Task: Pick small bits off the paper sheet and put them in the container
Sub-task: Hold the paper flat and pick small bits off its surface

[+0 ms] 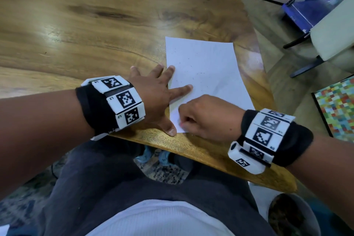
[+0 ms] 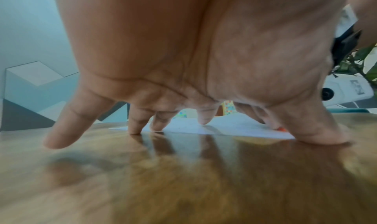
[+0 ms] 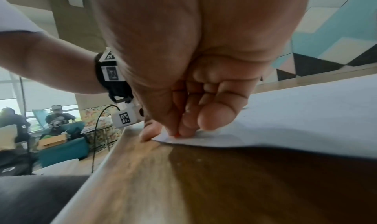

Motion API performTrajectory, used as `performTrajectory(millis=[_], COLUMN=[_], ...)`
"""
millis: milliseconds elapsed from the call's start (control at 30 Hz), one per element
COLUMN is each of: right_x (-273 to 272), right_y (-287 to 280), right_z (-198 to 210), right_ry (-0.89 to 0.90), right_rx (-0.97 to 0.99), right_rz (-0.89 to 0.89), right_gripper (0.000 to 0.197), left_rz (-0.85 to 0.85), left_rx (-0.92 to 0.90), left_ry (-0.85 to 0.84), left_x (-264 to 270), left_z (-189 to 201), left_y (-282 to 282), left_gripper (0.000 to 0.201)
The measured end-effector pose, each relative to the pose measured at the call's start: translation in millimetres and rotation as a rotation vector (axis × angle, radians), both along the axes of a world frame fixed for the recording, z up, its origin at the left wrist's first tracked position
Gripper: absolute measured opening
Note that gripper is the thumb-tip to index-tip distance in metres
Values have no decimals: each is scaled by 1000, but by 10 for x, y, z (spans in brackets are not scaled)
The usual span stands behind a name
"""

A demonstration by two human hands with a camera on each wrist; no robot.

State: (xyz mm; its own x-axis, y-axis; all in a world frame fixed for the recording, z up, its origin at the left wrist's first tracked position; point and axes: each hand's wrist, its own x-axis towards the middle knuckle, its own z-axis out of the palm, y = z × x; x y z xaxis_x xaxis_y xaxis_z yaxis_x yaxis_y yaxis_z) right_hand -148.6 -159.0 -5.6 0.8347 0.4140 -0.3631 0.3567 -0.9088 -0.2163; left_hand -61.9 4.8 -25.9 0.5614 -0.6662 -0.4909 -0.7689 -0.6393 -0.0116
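paper sheet (image 1: 206, 67) lay flat on the glossy wooden counter (image 1: 95, 25), thin, white, speckled with tiny dark bits (image 1: 200, 73) beyond both hands. left hand (image 1: 153, 99) was spread open, fingertips pinning its near edge. right hand (image 1: 206, 119) curled at the near corner, pinching something small and orange. the light sheet could slide or lift, scattering bits. no container was clearly identifiable.

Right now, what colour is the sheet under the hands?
White, the paper sheet with tiny dark specks; clearest in the head view.
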Motion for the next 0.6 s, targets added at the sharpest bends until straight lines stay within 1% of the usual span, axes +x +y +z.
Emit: performTrajectory(millis=[167, 233, 300, 367, 433, 500, 567, 600], right_x=[86, 48, -61, -192, -273, -263, -172, -117], right_y=[-494, -518, -409, -257, -191, -242, -388, -470], right_z=[45, 36, 11, -3, -24, -9, -11, -17], right_ry=[-75, -61, -38, -7, 16, 24, -2, -22], right_rx=[-36, -52, -37, -6, 10, 18, 5, -3], right_rz=[-299, -296, -205, -102, -57, -112, -228, -292], right_gripper=[11, 12, 16, 24, 29, 25, 14, 13], left_rz=[-19, -20, -22, -21, -18, -16, -14, -12], left_rx=[13, 35, 52, 65, 74, 78, 76, 75], left_ry=[-28, -25, -21, -18, -20, -17, -20, -22], left_x=[-6, -6, -4, -5, -9, -16, -23, -28], left_z=[5, 24, 48, 62, 70, 76, 80, 81], left_y=[-81, -117, -146, -162, -169, -167, -165, -164], left_gripper=[121, 121, 122, 123, 123, 123, 123, 123])
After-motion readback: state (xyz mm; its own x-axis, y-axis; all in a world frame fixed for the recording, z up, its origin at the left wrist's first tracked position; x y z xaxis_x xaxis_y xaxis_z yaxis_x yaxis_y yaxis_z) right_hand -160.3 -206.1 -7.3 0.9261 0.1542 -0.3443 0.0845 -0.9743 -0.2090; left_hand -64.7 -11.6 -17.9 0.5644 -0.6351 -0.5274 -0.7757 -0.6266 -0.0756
